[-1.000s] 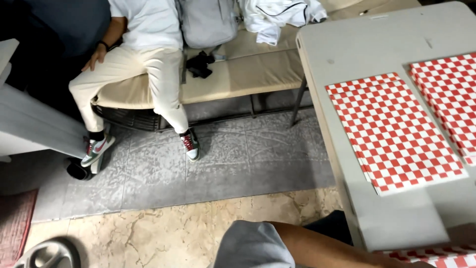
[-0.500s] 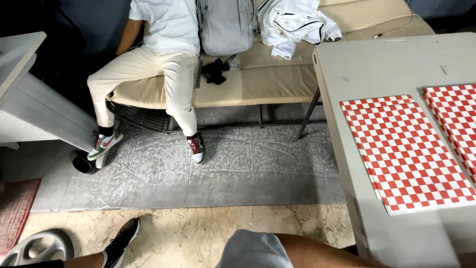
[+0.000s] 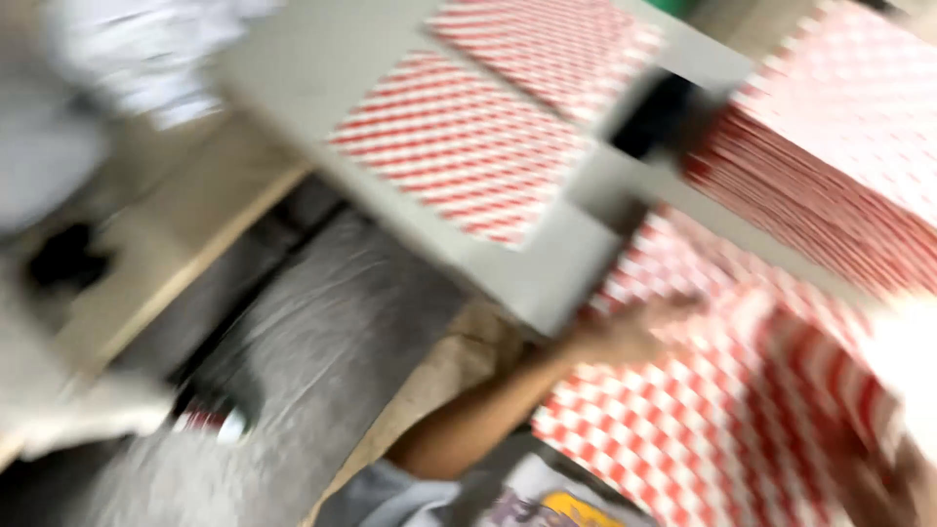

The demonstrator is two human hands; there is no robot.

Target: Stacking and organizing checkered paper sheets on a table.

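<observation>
The view is heavily motion-blurred. My left hand [image 3: 634, 330] reaches from the bottom centre, past the corner of a grey table [image 3: 547, 278], and lies on red-and-white checkered paper sheets [image 3: 703, 420]. Whether its fingers grip a sheet is lost in the blur. A thick stack of the same checkered sheets [image 3: 830, 166] slants across the upper right. Two single checkered sheets [image 3: 459, 146] lie flat on the table top. A skin-coloured smear at the bottom right edge [image 3: 883, 478] may be my right hand; its shape is unreadable.
A beige bench [image 3: 166, 224] runs along the left, with another person's light trouser leg [image 3: 88, 410] and a red-and-white shoe [image 3: 210, 422] by it. A grey rug [image 3: 322, 332] covers the floor between bench and table. White cloth [image 3: 146, 59] lies at the upper left.
The view has swung sharply right and tilted. The table now sits at the top centre, a checkered stack has come into view, and my left hand has reached onto the sheets.
</observation>
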